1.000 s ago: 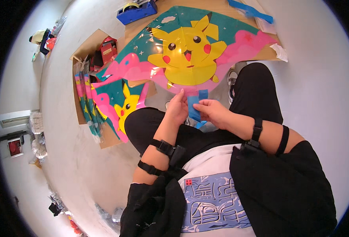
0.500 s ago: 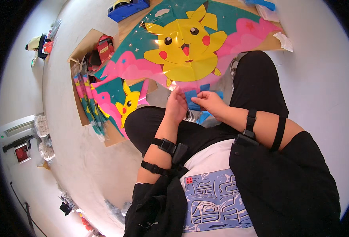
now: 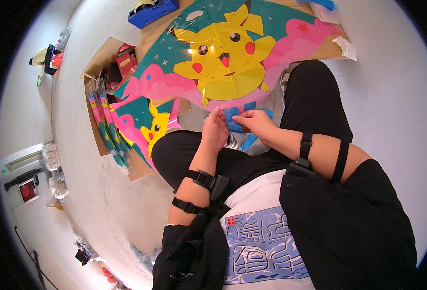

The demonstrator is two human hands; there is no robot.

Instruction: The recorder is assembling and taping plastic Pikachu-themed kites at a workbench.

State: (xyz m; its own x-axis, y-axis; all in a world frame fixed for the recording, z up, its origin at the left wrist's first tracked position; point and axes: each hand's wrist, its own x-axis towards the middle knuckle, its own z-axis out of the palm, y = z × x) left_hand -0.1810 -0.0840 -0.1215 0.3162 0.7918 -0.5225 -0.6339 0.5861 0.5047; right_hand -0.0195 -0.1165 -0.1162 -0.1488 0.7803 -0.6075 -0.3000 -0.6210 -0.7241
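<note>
A large kite (image 3: 230, 89), printed with a yellow cartoon animal on green and pink, lies spread over the table, its lower edge hanging towards my lap. My left hand (image 3: 215, 129) is closed, thumb and fingertips pinching at that lower edge, beside a blue plastic strip (image 3: 231, 119). From the other side, my right hand (image 3: 259, 124) pinches the strip between thumb and forefinger. More blue film (image 3: 248, 140) hangs below the hands, over my shoes. Whether my left fingertips also catch the strip is hard to see.
Left of my knee stands an open cardboard box (image 3: 97, 63) with packed kites and red items. A second printed kite (image 3: 158, 126) hangs by it. A blue tape dispenser (image 3: 151, 13) sits on the wooden table (image 3: 329, 50), with crumpled white paper (image 3: 346, 49) at its right edge.
My right fingers have shifted slightly left along the blue strip, which looks flatter and wider between my hands. My left hand stays almost in place.
</note>
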